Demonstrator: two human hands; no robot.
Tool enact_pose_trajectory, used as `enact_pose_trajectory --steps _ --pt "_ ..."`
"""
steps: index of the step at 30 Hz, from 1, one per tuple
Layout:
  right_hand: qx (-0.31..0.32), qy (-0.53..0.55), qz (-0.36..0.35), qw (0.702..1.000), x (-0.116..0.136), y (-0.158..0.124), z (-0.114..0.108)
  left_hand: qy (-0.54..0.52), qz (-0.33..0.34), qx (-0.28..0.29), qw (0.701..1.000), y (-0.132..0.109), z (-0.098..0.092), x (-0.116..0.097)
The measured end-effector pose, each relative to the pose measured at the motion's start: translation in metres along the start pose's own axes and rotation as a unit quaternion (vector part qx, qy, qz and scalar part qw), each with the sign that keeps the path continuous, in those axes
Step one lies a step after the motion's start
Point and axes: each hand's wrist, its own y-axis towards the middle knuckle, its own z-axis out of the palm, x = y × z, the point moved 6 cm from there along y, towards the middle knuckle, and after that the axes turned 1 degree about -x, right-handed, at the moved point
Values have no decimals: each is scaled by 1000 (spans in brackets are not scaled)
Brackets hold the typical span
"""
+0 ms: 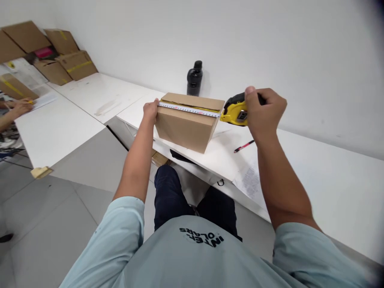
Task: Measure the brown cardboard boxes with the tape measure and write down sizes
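Note:
A closed brown cardboard box stands on the white table in front of me. A white measuring tape blade lies stretched along the box's top near edge. My left hand presses the tape's end against the box's left top corner, fingers closed on it. My right hand grips the yellow and black tape measure case just past the box's right corner.
A black bottle stands behind the box by the wall. A red pen and a printed sheet lie right of the box. Several cardboard boxes are stacked at far left, where another person's hand rests on a table.

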Motion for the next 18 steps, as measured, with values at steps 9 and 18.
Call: enact_pose_trajectory --steps 9,18 --pt "-4 5 7 1000 -7 -16 3 50 37 -32 998 -1 0 -4" --pt "-13 6 18 1000 -10 -24 0 51 49 -24 997 -8 -7 -8"
